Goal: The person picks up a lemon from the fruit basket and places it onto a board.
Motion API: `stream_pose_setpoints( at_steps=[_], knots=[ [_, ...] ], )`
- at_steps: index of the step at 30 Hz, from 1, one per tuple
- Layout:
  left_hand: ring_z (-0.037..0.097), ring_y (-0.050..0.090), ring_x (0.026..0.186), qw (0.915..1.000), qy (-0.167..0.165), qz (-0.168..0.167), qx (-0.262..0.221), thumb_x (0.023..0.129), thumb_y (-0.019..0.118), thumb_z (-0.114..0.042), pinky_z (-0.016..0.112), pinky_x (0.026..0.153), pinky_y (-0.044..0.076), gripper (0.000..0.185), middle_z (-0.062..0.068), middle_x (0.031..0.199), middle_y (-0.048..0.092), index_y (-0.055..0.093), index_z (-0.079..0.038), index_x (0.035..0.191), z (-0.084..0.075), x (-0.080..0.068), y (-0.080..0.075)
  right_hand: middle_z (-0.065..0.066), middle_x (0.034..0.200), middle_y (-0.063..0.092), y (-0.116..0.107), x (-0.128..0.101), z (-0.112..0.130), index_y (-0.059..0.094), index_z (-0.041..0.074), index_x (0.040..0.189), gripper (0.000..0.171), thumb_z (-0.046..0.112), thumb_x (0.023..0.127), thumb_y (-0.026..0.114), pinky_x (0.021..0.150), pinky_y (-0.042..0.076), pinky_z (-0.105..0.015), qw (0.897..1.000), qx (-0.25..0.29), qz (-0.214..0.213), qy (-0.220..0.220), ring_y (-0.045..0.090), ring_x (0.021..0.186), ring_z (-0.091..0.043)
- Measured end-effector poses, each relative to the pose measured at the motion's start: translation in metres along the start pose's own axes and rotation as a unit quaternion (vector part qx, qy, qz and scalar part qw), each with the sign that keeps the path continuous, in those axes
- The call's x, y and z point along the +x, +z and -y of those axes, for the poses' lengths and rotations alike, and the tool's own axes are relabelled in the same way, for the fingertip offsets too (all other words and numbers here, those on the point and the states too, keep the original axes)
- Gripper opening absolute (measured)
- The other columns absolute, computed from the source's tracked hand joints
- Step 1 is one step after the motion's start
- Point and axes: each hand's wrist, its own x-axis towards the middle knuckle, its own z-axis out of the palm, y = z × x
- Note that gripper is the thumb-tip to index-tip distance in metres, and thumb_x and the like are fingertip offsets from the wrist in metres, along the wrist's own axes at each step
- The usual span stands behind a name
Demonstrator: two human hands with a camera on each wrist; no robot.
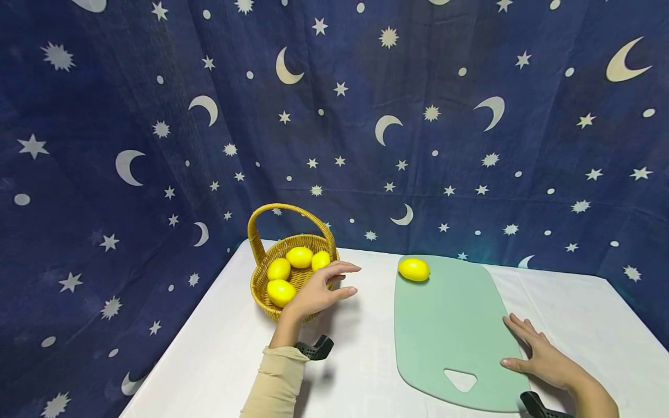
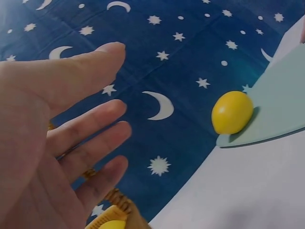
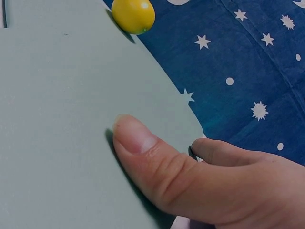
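Both hands empty, left at the basket, right flat on the cutting board.

Left hand [image 1: 319, 293] hovers with fingers spread and relaxed, gripping nothing, just beside the wicker basket [image 1: 261, 290]; three lemons in basket [image 1: 299, 256] sit just past its fingertips, a fourth under the palm side. Right hand [image 1: 538, 354] lies flat, fingers straight, thumb [image 3: 136, 138] pressed on the near right edge of the green cutting board [image 1: 449, 325]. Single lemon [image 1: 414, 269] rests on the board's far left corner, well ahead of the right hand, between both hands' reach. White tablecloth [image 1: 366, 377] under everything.
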Motion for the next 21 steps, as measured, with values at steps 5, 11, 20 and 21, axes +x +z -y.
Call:
stream_pose_setpoints(
  at_steps=[5, 11, 20, 21],
  knots=[
    [0.020, 0.051, 0.123, 1.0000, -0.007, 0.001, -0.004, 0.087, 0.070, -0.021, 0.047, 0.109, 0.037, 0.042, 0.004, 0.132, 0.055, 0.060, -0.020, 0.127, 0.001, -0.006, -0.009, -0.043, 0.145, 0.012, 0.000, 0.000, 0.001, 0.024, -0.013, 0.142, 0.092, 0.026, 0.076, 0.075, 0.105, -0.020, -0.067, 1.000, -0.002, -0.002, -0.001, -0.008, 0.135, -0.060],
    [0.021, 0.053, 0.123, 0.9998, -0.019, 0.007, -0.007, 0.087, 0.069, -0.019, 0.040, 0.110, 0.038, 0.042, 0.005, 0.132, 0.057, 0.059, -0.018, 0.128, 0.003, -0.016, -0.023, -0.043, 0.145, 0.011, 0.000, 0.000, 0.003, 0.024, -0.013, 0.143, 0.093, 0.026, 0.076, 0.075, 0.104, -0.020, -0.067, 1.000, 0.010, 0.003, 0.001, -0.009, 0.135, -0.060],
    [0.040, 0.048, 0.125, 0.9988, -0.003, 0.004, -0.048, 0.087, 0.067, -0.006, 0.048, 0.110, 0.036, 0.044, 0.019, 0.130, 0.057, 0.056, -0.004, 0.129, 0.015, -0.026, -0.043, -0.044, 0.145, 0.010, 0.001, -0.001, 0.000, 0.023, -0.014, 0.142, 0.092, 0.024, 0.077, 0.075, 0.103, -0.021, -0.067, 1.000, 0.014, -0.001, -0.009, -0.012, 0.135, -0.059],
    [0.043, 0.046, 0.126, 0.9986, -0.003, 0.001, -0.053, 0.087, 0.066, -0.004, 0.051, 0.110, 0.035, 0.045, 0.022, 0.131, 0.055, 0.054, -0.001, 0.130, 0.015, -0.027, -0.044, -0.043, 0.146, 0.010, 0.001, -0.001, -0.001, 0.023, -0.014, 0.142, 0.092, 0.024, 0.077, 0.075, 0.103, -0.021, -0.067, 1.000, 0.014, 0.000, -0.005, -0.014, 0.136, -0.056]
  ],
)
